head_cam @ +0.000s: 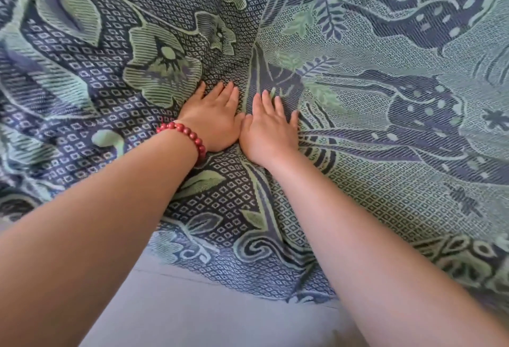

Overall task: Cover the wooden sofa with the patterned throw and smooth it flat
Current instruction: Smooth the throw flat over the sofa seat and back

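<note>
Head view, looking down over both bare forearms. Patterned throw (385,154) fills nearly the whole frame: woven cloth in dark blue and pale green, with large flowers on the left half and leaves and fronds on the right. It is spread over a broad surface, and whatever lies beneath is fully hidden; no wood shows.

Left hand (212,123) lies palm down on the throw near the middle of the frame, fingers straight and close together, holding nothing. Red bead bracelet (187,137) sits on that wrist. Right hand (268,131) lies palm down just beside it, fingers straight and slightly spread, holding nothing. The two hands touch along their thumb sides.

A long crease (256,52) runs up the cloth from just beyond the fingertips toward the top edge. Smaller ripples fan out around both hands, more to the left, where the cloth looks rumpled and the edge of the frame is blurred. The right half lies smoother.

The near hem of the throw (248,289) hangs at the bottom of the frame, uneven, lower on the right. Below it is a plain grey floor (206,316) with a faint seam line. The forearms cross over the hem and cover parts of the pattern on both sides.
</note>
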The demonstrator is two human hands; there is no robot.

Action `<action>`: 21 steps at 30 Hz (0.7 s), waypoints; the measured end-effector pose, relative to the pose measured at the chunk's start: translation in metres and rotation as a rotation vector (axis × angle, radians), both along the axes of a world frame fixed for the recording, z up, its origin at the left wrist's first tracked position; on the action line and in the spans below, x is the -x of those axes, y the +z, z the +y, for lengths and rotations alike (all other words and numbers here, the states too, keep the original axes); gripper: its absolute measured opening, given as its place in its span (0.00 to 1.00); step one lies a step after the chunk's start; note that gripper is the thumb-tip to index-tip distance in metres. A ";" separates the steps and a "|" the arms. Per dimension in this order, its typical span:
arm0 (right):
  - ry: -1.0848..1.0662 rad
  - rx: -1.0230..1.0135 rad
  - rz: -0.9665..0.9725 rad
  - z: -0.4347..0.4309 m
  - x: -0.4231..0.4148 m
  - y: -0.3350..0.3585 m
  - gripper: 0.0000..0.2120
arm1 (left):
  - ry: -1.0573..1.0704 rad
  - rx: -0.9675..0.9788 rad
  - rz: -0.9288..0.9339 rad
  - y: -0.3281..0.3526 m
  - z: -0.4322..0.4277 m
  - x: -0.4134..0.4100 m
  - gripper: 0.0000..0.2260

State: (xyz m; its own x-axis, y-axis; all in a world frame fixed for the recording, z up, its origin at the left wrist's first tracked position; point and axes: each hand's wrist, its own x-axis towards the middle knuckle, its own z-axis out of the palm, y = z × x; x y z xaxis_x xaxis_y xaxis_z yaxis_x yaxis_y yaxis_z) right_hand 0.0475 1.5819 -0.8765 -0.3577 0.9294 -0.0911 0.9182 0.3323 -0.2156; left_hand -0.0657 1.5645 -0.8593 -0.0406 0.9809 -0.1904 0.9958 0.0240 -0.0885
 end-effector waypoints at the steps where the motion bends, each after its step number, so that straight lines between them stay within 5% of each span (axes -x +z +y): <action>1: -0.003 0.012 0.005 -0.002 -0.001 0.003 0.27 | 0.003 0.009 -0.002 0.003 -0.002 -0.001 0.28; 21: -0.061 0.040 0.056 -0.028 -0.016 0.015 0.28 | 0.056 -0.043 -0.060 0.011 -0.032 -0.011 0.28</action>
